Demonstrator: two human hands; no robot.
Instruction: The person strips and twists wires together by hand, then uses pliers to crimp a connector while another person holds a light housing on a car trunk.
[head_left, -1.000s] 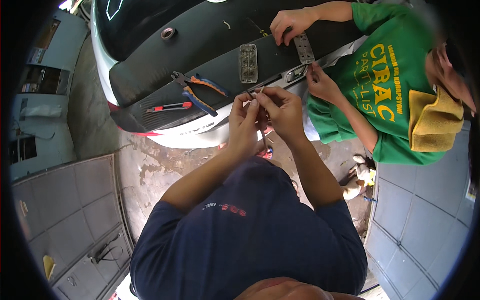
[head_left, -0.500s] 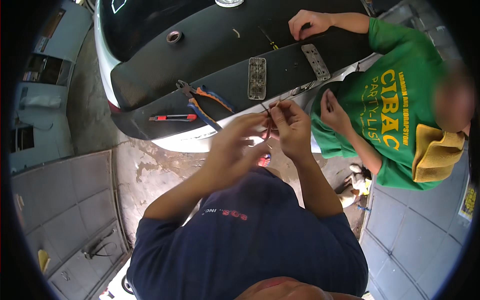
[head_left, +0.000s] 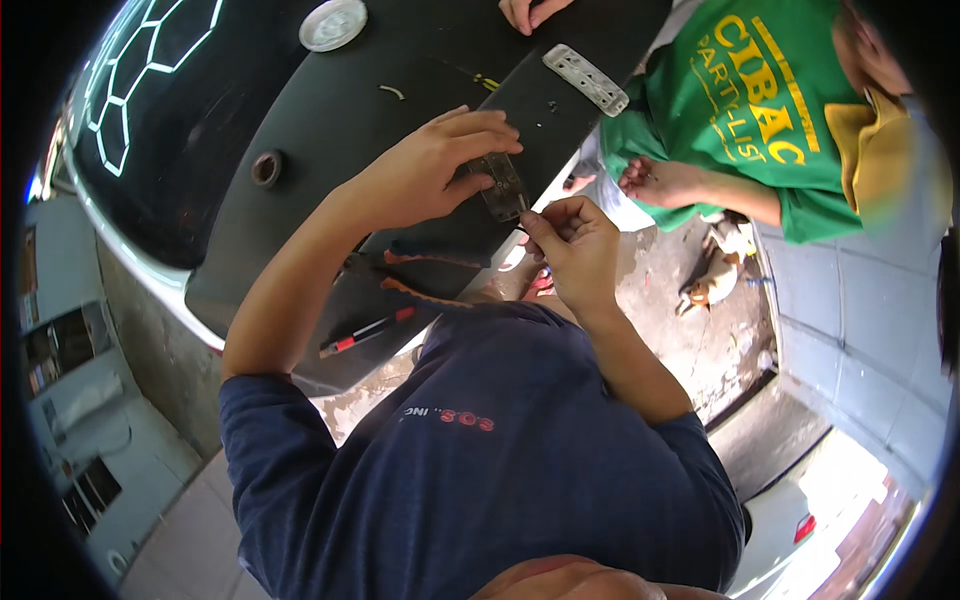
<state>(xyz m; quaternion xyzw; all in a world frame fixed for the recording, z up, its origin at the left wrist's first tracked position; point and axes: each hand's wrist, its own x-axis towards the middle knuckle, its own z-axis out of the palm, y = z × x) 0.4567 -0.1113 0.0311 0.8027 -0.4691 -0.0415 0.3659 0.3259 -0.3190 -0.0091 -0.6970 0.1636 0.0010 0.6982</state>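
Note:
My left hand (head_left: 440, 165) reaches over a rectangular see-through plastic housing (head_left: 507, 193), its fingers curled across the far end and its thumb at the left edge. At the housing's near end, my right hand (head_left: 575, 240) pinches a thin dark piece between thumb and forefinger; it looks like a wire, but most of it is hidden. Just left of the housing lie cutting pliers (head_left: 425, 292) with orange and blue handles, partly in shadow. A red utility knife (head_left: 368, 332) rests beyond them, toward my left. Everything sits on a black car's rear surface (head_left: 330, 215).
A second plastic housing (head_left: 585, 80) lies far right, before a person in a green shirt (head_left: 740, 110). A tape roll (head_left: 267, 168), a white round lid (head_left: 333, 25) and a yellow-handled screwdriver (head_left: 487, 83) are on the black surface. A dog (head_left: 715, 275) lies on the floor.
My left hand has left my right and moved forward onto the housing. My right hand has brought the thin piece to the housing's near end. The view has turned and shifted.

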